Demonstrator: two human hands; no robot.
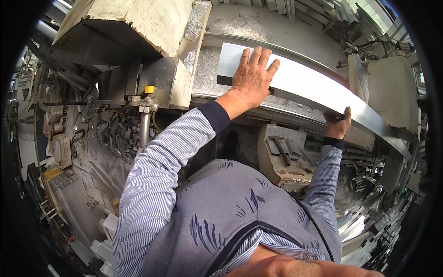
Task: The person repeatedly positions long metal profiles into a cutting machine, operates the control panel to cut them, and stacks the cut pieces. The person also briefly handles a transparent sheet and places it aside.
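A long, straight metal profile (310, 82), bright silver-white on top with a dark cut end, runs from the upper middle down toward the right edge. My left hand (253, 76) holds it near its left end; the fingers lie spread across the top face and the thumb is at the near side. Farther right, my right hand (339, 122) grips the same profile from its near edge, thumb up against the side. The other fingers of that hand are mostly hidden beneath. Under the profile runs the machine's metal rail (270, 112).
A large cream machine housing (152, 25) stands at the upper left, with another housing (392, 90) at the right. A hammer (280, 151) lies on a small worn stand (272, 171) before me. Metal offcuts (117, 138) litter the floor at left; stacked profiles (364, 231) lie lower right.
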